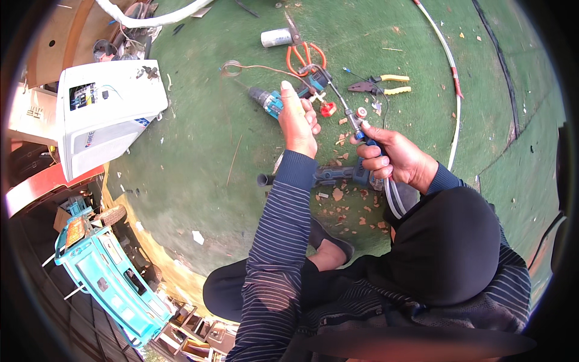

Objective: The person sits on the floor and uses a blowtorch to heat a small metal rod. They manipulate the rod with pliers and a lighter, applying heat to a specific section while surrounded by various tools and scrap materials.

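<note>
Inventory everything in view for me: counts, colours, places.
Torch: 1, silver and blue, in right hand
Hoses: 2, pale grey, below torch
Drill: 1, teal and black, centre
Wire: 1, copper, above drill
Loops: several, orange, upper centre
Knob: 1, red, centre
Pliers: 1, black and yellow, upper right
Canister: 1, white, top centre
Power tool: 1, blue, below centre
Housing: 1, white, left
Pipe: 1, white, upper left
Vehicle: 1, teal, lower left
Banded hose: 1, white, red, right
Chips: several, brown, ground
Left hand: 1, navy sleeve, centre
Right hand: 1, navy sleeve, centre
</note>
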`<state>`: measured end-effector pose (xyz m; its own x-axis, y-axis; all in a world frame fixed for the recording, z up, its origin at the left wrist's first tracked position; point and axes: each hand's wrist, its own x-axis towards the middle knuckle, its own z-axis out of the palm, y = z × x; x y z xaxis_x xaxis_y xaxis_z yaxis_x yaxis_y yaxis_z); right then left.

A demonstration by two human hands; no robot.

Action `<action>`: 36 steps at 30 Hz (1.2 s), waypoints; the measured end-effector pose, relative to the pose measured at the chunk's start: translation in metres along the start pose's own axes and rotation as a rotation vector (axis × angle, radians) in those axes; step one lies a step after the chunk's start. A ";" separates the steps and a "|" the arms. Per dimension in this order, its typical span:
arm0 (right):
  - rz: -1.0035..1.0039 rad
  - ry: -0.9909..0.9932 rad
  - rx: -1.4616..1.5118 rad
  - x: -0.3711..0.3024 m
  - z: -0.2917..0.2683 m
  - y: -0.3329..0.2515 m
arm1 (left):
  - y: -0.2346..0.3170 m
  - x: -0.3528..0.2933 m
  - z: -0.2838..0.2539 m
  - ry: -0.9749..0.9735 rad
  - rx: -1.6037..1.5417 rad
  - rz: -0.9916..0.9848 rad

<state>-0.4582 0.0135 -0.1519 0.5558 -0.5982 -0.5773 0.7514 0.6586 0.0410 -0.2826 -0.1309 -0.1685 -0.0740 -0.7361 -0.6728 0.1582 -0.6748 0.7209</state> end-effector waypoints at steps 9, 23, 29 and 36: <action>0.022 -0.005 -0.022 0.009 0.009 0.008 | 0.006 0.004 -0.011 0.117 0.029 -0.089; 0.035 0.036 -0.017 0.018 0.019 0.010 | 0.011 -0.003 -0.004 0.007 -0.258 -0.222; 0.027 0.025 -0.060 0.021 0.022 0.008 | 0.003 -0.010 -0.007 0.050 -0.240 -0.224; 0.044 -0.011 -0.052 0.021 0.022 0.010 | 0.014 -0.004 -0.002 0.008 -0.213 -0.163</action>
<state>-0.4316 -0.0026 -0.1459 0.5922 -0.5725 -0.5671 0.7065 0.7074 0.0237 -0.2779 -0.1373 -0.1565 -0.1077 -0.6174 -0.7792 0.3488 -0.7574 0.5520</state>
